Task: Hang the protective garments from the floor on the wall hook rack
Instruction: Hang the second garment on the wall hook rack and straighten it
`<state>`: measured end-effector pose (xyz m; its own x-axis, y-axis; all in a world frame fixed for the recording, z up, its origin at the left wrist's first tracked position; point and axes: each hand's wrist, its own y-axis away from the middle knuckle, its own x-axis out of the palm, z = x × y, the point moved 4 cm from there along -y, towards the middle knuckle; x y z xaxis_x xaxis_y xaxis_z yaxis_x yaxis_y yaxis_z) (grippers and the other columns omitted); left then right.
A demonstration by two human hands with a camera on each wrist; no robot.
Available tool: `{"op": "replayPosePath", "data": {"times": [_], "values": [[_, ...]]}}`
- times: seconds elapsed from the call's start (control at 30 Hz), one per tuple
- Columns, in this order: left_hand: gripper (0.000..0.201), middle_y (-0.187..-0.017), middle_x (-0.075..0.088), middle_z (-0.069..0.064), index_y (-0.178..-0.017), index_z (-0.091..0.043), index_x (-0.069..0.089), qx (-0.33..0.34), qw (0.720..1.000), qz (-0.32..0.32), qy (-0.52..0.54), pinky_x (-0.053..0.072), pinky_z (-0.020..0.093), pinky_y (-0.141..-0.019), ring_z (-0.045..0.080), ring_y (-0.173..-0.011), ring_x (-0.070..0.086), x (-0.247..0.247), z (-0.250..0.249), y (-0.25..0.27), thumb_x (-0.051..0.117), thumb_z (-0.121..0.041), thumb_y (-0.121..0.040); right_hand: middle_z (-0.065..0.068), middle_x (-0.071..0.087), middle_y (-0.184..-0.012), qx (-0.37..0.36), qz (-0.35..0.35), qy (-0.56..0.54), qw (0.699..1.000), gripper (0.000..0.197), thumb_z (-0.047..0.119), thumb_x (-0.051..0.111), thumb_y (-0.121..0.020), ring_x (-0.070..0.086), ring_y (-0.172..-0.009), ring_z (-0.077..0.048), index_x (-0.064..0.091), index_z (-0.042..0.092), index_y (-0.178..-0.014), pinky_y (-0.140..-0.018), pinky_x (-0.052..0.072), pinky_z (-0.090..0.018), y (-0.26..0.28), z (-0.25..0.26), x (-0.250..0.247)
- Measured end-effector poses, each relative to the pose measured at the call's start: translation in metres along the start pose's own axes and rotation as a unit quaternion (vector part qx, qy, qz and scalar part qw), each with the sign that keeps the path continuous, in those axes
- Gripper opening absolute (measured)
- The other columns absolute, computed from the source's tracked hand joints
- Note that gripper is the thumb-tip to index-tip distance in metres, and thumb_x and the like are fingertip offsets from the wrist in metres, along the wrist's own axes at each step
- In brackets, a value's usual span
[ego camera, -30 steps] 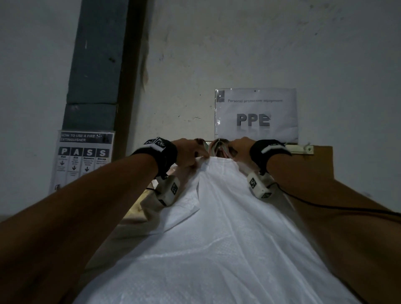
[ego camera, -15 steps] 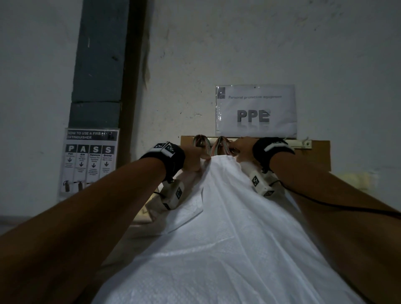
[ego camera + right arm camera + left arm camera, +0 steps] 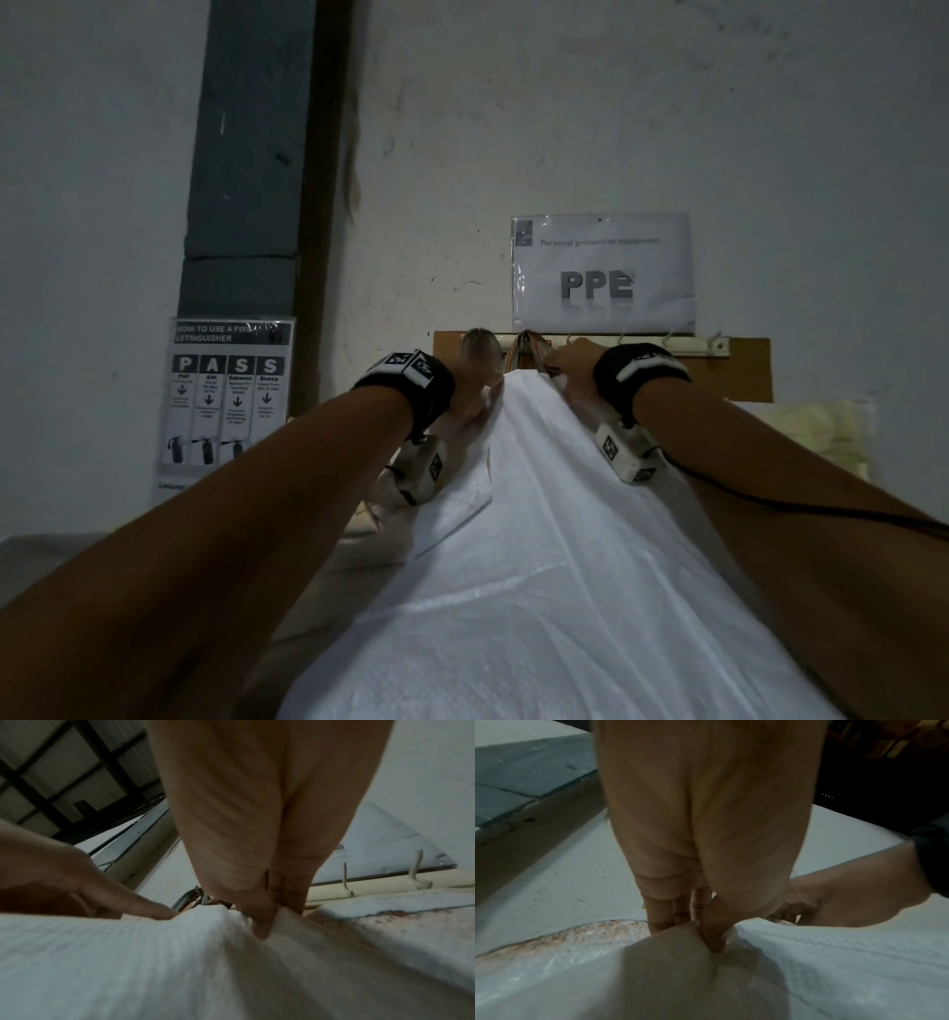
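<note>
A white protective garment (image 3: 554, 591) stretches from the bottom of the head view up to the cream hook rack (image 3: 683, 343) on its brown wall board. My left hand (image 3: 475, 388) pinches the garment's top edge between thumb and fingers (image 3: 713, 935). My right hand (image 3: 572, 362) pinches the same edge a little to the right, thumb over fabric (image 3: 262, 925), just below the rack. Bare cream hooks (image 3: 345, 882) stick out to the right of my right hand. Striped straps (image 3: 529, 349) hang on the rack behind the garment's top.
A PPE sign (image 3: 603, 272) is fixed on the wall above the rack. A fire extinguisher poster (image 3: 228, 398) hangs at the left beside a dark pillar (image 3: 246, 154). A pale yellowish item (image 3: 821, 431) lies at the right, below the board.
The view has tilted down a little, so rack and sign sit higher in the frame. Both hands stay at the garment's top edge by the rack, the left one slightly lower.
</note>
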<state>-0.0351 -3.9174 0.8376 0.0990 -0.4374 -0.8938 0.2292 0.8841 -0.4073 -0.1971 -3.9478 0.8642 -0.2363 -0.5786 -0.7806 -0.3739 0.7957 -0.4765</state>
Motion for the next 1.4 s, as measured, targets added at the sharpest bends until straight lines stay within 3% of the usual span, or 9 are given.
{"op": "replayPosePath", "data": {"times": [0.17, 0.3, 0.43, 0.57, 0.67, 0.9, 0.97, 1.1, 1.4], "values": [[0.037, -0.118, 0.069, 0.015, -0.130, -0.010, 0.060, 0.003, 1.000, 0.016, -0.015, 0.055, 0.046, -0.099, 0.036, -0.110, 0.067, -0.009, -0.009, 0.013, 0.055, -0.014, -0.093, -0.019, 0.056, -0.139, -0.006, 0.009, 0.023, 1.000, 0.034, 0.023, 0.043, -0.105, 0.055, -0.128, -0.034, 0.054, 0.004, -0.131, -0.102, 0.042, -0.035, 0.023, 0.007, -0.004], [0.049, -0.116, 0.071, 0.012, -0.118, -0.009, 0.065, -0.009, 1.000, -0.008, 0.004, 0.054, 0.042, -0.100, 0.036, -0.112, 0.069, -0.013, -0.008, 0.017, 0.053, -0.034, -0.078, -0.016, 0.062, -0.121, 0.009, 0.028, 0.013, 0.999, 0.022, 0.020, 0.050, -0.102, 0.062, -0.112, -0.030, 0.048, 0.012, -0.082, -0.081, 0.042, -0.032, 0.042, 0.008, -0.012], [0.045, -0.136, 0.064, 0.011, -0.140, -0.012, 0.059, -0.006, 0.999, -0.030, 0.016, 0.049, 0.035, -0.102, 0.033, -0.126, 0.062, -0.020, -0.010, 0.042, 0.059, -0.021, -0.096, -0.016, 0.060, -0.134, 0.021, 0.032, -0.005, 0.999, 0.034, 0.022, 0.044, -0.104, 0.058, -0.124, -0.031, 0.059, 0.002, -0.127, -0.097, 0.044, -0.032, 0.064, 0.010, -0.015], [0.040, -0.123, 0.070, 0.007, -0.132, -0.016, 0.065, -0.017, 0.999, -0.029, 0.025, 0.053, 0.034, -0.090, 0.030, -0.111, 0.068, -0.017, -0.007, 0.044, 0.058, -0.031, -0.096, -0.016, 0.058, -0.137, 0.031, 0.019, -0.090, 0.995, 0.034, 0.022, 0.039, -0.106, 0.056, -0.123, -0.030, 0.059, 0.005, -0.129, -0.100, 0.042, -0.032, 0.063, 0.005, -0.003], [0.044, -0.141, 0.061, 0.008, -0.142, -0.014, 0.061, 0.014, 0.999, -0.010, 0.049, 0.049, 0.035, -0.104, 0.028, -0.129, 0.060, -0.015, -0.020, 0.064, 0.063, -0.017, -0.098, -0.017, 0.060, -0.131, 0.014, 0.005, -0.108, 0.994, 0.035, 0.027, 0.048, -0.102, 0.058, -0.118, -0.034, 0.057, 0.006, -0.130, -0.097, 0.044, -0.036, 0.075, 0.020, 0.003], [0.043, -0.136, 0.065, 0.017, -0.139, -0.010, 0.063, 0.031, 0.996, -0.058, 0.055, 0.050, 0.036, -0.104, 0.035, -0.127, 0.062, -0.011, -0.021, 0.070, 0.065, -0.013, -0.096, -0.021, 0.054, -0.141, 0.081, -0.029, -0.277, 0.957, 0.077, 0.038, 0.061, -0.095, 0.054, -0.127, -0.037, 0.019, 0.016, -0.157, -0.100, 0.045, -0.040, 0.072, 0.026, 0.038], [0.041, -0.133, 0.067, 0.017, -0.136, -0.010, 0.064, 0.028, 0.996, -0.061, 0.066, 0.052, 0.037, -0.104, 0.036, -0.125, 0.063, -0.011, -0.017, 0.068, 0.065, -0.017, -0.095, -0.022, 0.059, -0.131, 0.094, -0.060, -0.283, 0.953, 0.068, 0.036, 0.061, -0.095, 0.059, -0.120, -0.039, 0.030, 0.013, -0.151, -0.092, 0.048, -0.039, 0.071, 0.020, 0.029], [0.036, -0.132, 0.066, 0.017, -0.130, -0.007, 0.065, 0.018, 0.993, -0.059, 0.101, 0.052, 0.041, -0.104, 0.037, -0.124, 0.062, -0.012, -0.013, 0.061, 0.056, -0.014, -0.096, -0.008, 0.063, -0.092, 0.104, -0.122, -0.324, 0.932, 0.010, 0.023, 0.059, -0.095, 0.063, -0.090, -0.029, 0.063, 0.015, -0.099, -0.075, 0.046, -0.035, 0.067, 0.009, 0.012], [0.015, -0.115, 0.069, 0.019, -0.097, -0.012, 0.063, -0.021, 0.984, -0.149, 0.093, 0.044, 0.030, -0.083, 0.035, -0.111, 0.064, -0.024, -0.005, 0.051, 0.051, -0.003, -0.093, -0.020, 0.071, -0.101, 0.161, -0.224, -0.289, 0.917, 0.022, 0.021, 0.058, -0.093, 0.067, -0.096, -0.035, 0.071, 0.003, -0.093, -0.071, 0.043, -0.028, 0.010, -0.024, -0.001]]}}
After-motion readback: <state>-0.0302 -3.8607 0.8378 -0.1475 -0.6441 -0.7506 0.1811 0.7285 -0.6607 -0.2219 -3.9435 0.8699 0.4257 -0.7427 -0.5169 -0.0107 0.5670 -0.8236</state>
